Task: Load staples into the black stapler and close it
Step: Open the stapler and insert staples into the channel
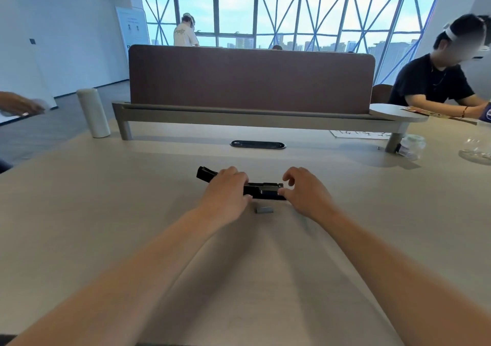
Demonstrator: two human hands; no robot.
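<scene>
**Operator:** Stapler (265, 190) status comes last; I list items by size. Item 1: the pale table (106, 212), spanning the whole lower view. Item 2: the brown divider panel (249, 79), upright along the table's far edge. Item 3: a white cylinder (93, 113), standing at the far left, well apart from my hands.

**Checker:** Report the hands.

**Operator:** My left hand (225, 194) lies over the stapler's middle, fingers curled down around the body in a grip. My right hand (305, 194) sits at the stapler's right end, fingers half curled; the thumb tip touches the front of that end, the other fingers hover just above it. I cannot tell whether the right hand holds anything.

**Checker:** Locate the stapler.

**Operator:** It is black, lying flat near the table's centre, running left to right; its left end projects past my left hand. Item last: a small grey staple strip (264, 209), on the table just in front of the stapler, between my wrists, untouched.
</scene>
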